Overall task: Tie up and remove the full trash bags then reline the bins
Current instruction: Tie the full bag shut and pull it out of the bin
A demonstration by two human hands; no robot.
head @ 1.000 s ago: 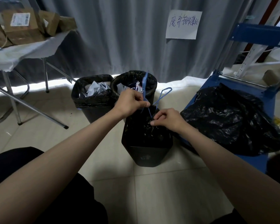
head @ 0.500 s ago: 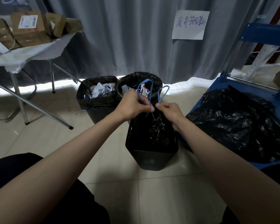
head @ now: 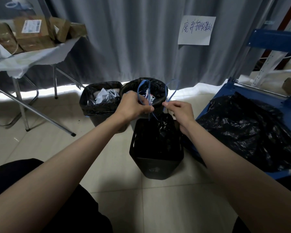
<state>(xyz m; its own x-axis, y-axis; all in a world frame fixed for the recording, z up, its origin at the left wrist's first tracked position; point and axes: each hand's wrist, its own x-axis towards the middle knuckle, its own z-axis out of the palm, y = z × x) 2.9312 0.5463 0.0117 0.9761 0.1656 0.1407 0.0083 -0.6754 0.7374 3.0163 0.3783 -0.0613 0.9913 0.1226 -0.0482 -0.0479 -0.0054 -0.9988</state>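
Observation:
A black square bin [head: 155, 163] stands on the floor in front of me with a black trash bag [head: 160, 132] gathered at its top. Blue drawstrings [head: 170, 93] rise from the bag's neck in two loops. My left hand [head: 133, 106] pinches the left loop and my right hand [head: 180, 110] pinches the right one, both just above the bag. Behind stand a square bin [head: 99, 113] and a round bin [head: 158, 91], each lined in black and holding crumpled paper.
A large black bag [head: 245, 130] lies on a blue cart [head: 225, 91] at the right. A folding table [head: 23, 64] with cardboard boxes stands at the left, its metal legs reaching the floor. A grey curtain with a paper sign [head: 196, 30] hangs behind.
My hands have moved slightly apart and the blue loops now stand higher and wider; before, my right hand was down at the bag's neck.

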